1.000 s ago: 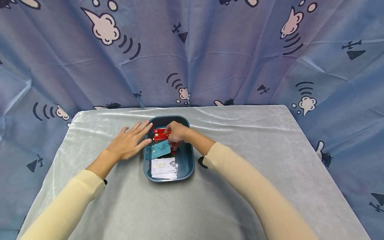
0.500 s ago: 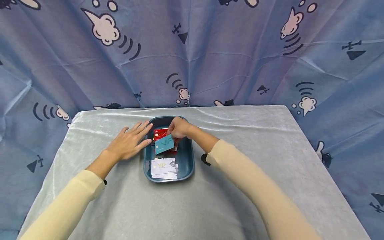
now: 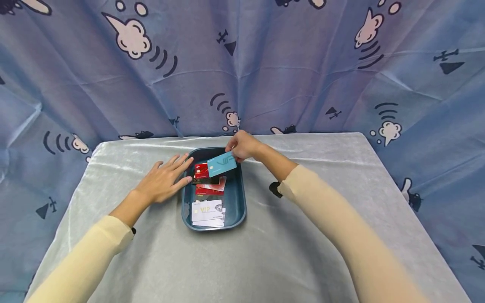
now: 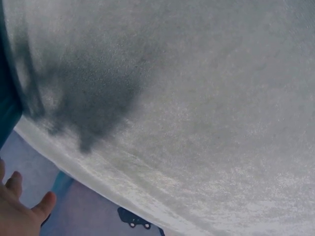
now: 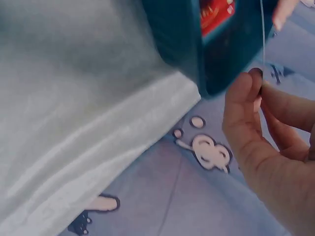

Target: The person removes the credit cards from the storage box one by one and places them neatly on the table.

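My right hand pinches a light blue VIP card by its right end, over the far right part of a dark blue tray. In the right wrist view the card shows edge-on as a thin line from the fingertips. My left hand lies with fingers spread at the tray's left rim, holding nothing. Inside the tray are a red card, a black VIP card, more red cards and white VIP cards at the near end.
The tray stands on a table with a pale grey velvet cloth. Behind the table hangs a blue patterned curtain. A small black item shows at the right sleeve's cuff.
My right hand has lifted the light blue card off the others and moved it up and to the right, uncovering the black and red cards. My left hand stays at the rim.
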Action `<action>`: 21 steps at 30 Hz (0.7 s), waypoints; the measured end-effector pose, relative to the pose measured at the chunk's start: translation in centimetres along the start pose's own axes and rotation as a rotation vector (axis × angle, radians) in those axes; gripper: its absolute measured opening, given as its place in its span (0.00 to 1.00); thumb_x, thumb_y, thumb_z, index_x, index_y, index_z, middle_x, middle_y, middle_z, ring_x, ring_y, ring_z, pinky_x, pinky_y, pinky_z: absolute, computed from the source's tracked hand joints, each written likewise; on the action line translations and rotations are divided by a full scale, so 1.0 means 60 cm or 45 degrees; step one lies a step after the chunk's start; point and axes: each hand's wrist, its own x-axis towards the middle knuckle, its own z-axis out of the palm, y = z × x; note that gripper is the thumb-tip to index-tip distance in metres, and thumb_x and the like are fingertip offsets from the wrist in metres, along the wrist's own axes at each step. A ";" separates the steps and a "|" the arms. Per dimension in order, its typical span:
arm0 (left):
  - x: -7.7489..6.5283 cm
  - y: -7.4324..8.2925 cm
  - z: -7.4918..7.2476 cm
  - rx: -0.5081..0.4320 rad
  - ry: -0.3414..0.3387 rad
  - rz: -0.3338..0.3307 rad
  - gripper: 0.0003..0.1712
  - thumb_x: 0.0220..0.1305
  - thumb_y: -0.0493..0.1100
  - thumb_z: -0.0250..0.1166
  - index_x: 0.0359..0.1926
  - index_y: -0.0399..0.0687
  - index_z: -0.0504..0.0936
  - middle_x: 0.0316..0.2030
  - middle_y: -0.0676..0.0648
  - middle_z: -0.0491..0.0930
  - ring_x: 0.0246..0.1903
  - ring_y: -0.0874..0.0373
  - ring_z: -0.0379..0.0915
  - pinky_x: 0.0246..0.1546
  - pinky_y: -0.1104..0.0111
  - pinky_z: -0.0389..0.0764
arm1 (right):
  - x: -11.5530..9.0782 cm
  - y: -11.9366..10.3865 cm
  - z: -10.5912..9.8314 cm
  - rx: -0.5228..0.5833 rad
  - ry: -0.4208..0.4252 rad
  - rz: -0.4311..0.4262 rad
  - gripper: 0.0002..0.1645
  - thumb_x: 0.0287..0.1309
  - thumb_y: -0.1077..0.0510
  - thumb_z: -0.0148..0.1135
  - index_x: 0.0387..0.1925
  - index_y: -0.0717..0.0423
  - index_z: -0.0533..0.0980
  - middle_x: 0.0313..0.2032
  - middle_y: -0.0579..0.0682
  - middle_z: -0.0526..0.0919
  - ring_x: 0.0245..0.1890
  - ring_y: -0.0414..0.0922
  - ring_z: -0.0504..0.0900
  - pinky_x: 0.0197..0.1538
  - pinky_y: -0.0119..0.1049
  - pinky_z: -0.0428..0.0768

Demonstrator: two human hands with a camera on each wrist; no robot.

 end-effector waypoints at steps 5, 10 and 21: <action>-0.001 0.000 -0.001 -0.018 0.022 0.017 0.39 0.76 0.63 0.45 0.79 0.51 0.52 0.78 0.44 0.49 0.75 0.42 0.46 0.66 0.35 0.53 | -0.002 -0.006 -0.037 0.014 0.049 0.003 0.15 0.62 0.75 0.54 0.46 0.67 0.82 0.43 0.60 0.81 0.32 0.46 0.80 0.39 0.37 0.85; -0.001 0.001 -0.002 -0.021 0.010 0.008 0.39 0.76 0.63 0.44 0.79 0.52 0.51 0.78 0.44 0.48 0.76 0.43 0.45 0.67 0.35 0.52 | -0.003 -0.001 -0.069 0.060 0.095 0.009 0.16 0.64 0.75 0.52 0.48 0.67 0.81 0.47 0.61 0.80 0.38 0.50 0.80 0.45 0.41 0.84; -0.001 0.003 0.000 -0.029 0.018 -0.004 0.39 0.76 0.62 0.46 0.79 0.51 0.51 0.78 0.44 0.48 0.75 0.42 0.46 0.66 0.35 0.53 | -0.002 0.058 -0.094 0.044 0.290 -0.003 0.18 0.63 0.75 0.45 0.47 0.68 0.80 0.42 0.61 0.79 0.39 0.49 0.75 0.39 0.37 0.80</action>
